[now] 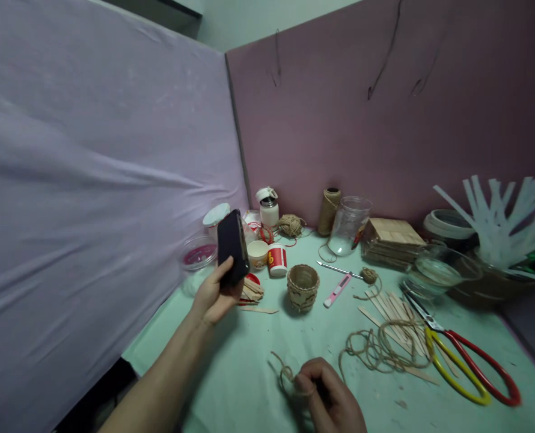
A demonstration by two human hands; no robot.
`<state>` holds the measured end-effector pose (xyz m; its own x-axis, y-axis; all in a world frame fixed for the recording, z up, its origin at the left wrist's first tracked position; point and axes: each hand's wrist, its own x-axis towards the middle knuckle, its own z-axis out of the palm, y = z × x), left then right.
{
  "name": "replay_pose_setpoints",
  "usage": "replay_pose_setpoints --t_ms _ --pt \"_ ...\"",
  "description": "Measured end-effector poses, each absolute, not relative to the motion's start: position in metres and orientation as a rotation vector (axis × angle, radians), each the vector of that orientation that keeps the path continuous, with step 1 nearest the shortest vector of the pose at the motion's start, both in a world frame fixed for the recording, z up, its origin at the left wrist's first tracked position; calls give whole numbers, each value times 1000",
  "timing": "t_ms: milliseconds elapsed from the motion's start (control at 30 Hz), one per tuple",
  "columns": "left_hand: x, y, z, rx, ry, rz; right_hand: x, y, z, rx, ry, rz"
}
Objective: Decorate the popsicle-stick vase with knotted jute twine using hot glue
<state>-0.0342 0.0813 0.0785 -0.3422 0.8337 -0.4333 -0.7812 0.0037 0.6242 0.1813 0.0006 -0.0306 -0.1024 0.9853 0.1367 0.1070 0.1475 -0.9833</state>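
Observation:
My left hand [214, 294] holds a black phone [232, 245] upright above the left side of the pale green table [249, 385]. My right hand [328, 394] rests near the front edge with its fingers closed on a strand of jute twine [286, 377]. More loose twine [382, 347] coils to the right of that hand. A small twine-wrapped basket [302, 287] stands in the middle, beyond both hands.
Red and yellow scissors [468, 364] and flat wooden sticks [391, 313] lie at the right. A pink craft knife [337, 290], glass jars [349, 225], a twine spool [329, 210], cups [276, 260] and a stick stack [391, 239] crowd the back. Fabric walls enclose the left and rear.

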Motion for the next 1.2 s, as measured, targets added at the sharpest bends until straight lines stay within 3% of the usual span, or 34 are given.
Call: replay_pose_setpoints --t_ms 333,667,1200 --pt "-33 70 34 259 747 1239 186 0 -26 -1120 -1385 1163" --pt "-29 69 10 434 1060 1400 185 -1 -23 -1106 -1364 1189" --pt "-46 48 -10 397 998 1387 189 -2 -21 -1070 -1445 1236"
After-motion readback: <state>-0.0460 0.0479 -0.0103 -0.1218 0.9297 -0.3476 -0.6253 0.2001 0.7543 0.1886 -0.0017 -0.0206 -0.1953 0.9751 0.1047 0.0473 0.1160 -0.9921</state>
